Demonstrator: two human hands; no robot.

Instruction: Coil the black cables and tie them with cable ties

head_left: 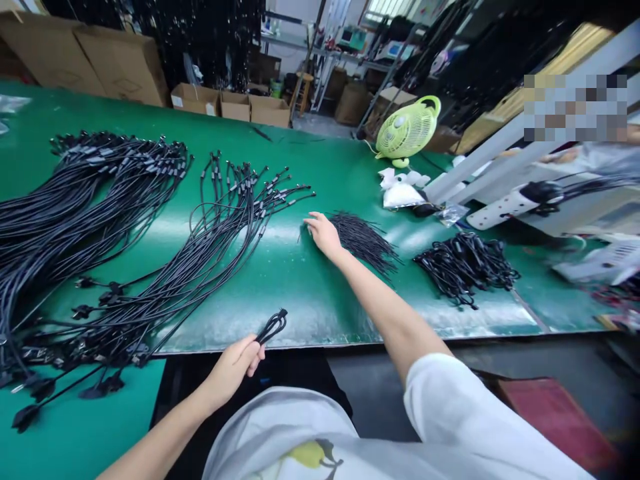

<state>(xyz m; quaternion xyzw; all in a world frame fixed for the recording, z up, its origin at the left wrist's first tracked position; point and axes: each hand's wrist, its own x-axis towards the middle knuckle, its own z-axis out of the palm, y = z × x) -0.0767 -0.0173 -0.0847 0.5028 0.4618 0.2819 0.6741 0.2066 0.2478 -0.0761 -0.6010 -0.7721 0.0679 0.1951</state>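
Note:
My left hand is closed around a folded bundle of black cable, whose looped end sticks out past the fingers at the table's front edge. Farther out over the table, my right hand has its fingers pointing left, and a thin dark strand like a twist tie shows at the fingertips. Just right of that hand lies a pile of black twist ties, partly hidden by the wrist. A spread of loose black cables with plugs and connectors lies to the left of both hands.
A larger heap of black cables covers the far left. Folded cable bundles are piled at the right. A green fan and white packets stand behind. Cardboard boxes line the back edge. Another person's arm shows at the right.

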